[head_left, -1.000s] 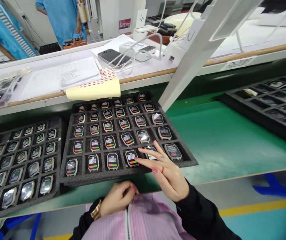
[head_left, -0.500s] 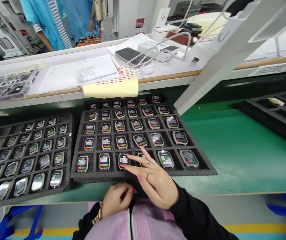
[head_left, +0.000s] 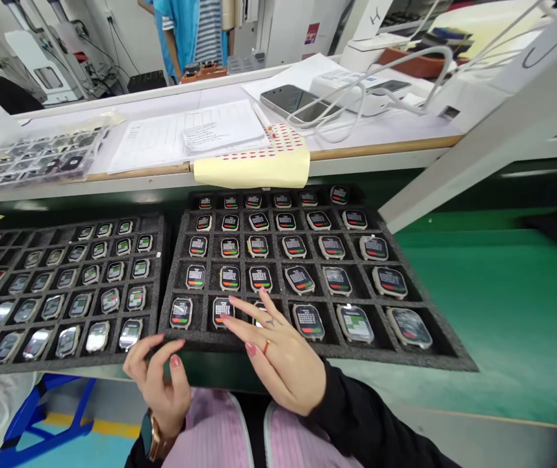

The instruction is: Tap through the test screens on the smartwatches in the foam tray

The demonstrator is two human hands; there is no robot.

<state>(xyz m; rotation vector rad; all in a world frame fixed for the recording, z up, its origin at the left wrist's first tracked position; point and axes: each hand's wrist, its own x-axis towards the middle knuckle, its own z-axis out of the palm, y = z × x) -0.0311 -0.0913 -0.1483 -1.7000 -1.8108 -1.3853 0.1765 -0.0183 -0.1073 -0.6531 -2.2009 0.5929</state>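
Fingers of the right hand [head_left: 278, 354] are spread and laid flat over the near row of the foam tray [head_left: 453, 361], which is taken as the landmark. Their tips are rested on or just above the watch face [head_left: 221, 311] second from the tray's left end, and the next face along is largely covered; whether the glass is actually pressed cannot be told. Nothing is gripped by this hand. The left hand [head_left: 161, 380] is held loosely open at the tray's near left corner, thumb and fingertips curled toward the foam edge, empty, apparently touching it. A second tray [head_left: 156, 224] of watches is set just left of the landmark tray, touching it. Yellow sticker sheet [head_left: 253, 170] is draped over the shelf edge beyond the tray.
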